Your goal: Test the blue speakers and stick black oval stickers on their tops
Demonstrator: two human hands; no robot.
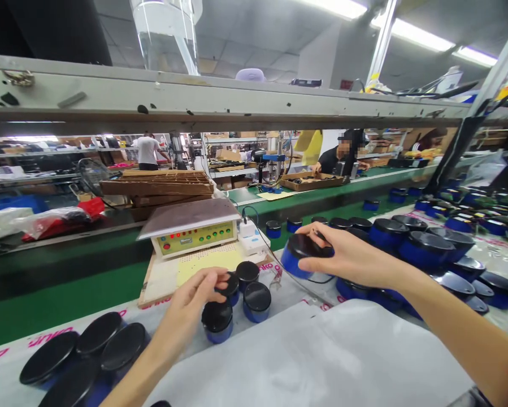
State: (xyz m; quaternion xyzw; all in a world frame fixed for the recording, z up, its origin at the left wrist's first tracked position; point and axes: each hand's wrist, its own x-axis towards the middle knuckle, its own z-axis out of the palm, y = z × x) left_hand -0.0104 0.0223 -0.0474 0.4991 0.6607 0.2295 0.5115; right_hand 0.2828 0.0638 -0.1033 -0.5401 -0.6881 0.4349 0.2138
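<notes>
My right hand (328, 251) grips a large round blue container with a black top (295, 259), fingers over the top and thumb along the near side. The container is tilted a little above the bench. My left hand (200, 291) has its fingers curled at a smaller round blue container with a black top (232, 289), which is partly hidden behind them. Grouped closely around it are a front left small container (217, 321), a front right small container (257, 301) and a back small container (247, 272).
A control box with lit buttons (194, 236) stands behind on a board, a white adapter (251, 238) beside it. Several large containers (50, 356) sit at the left and many more (425, 249) at the right. A shelf beam (237, 104) crosses above; co-workers (338, 158) are beyond the green conveyor.
</notes>
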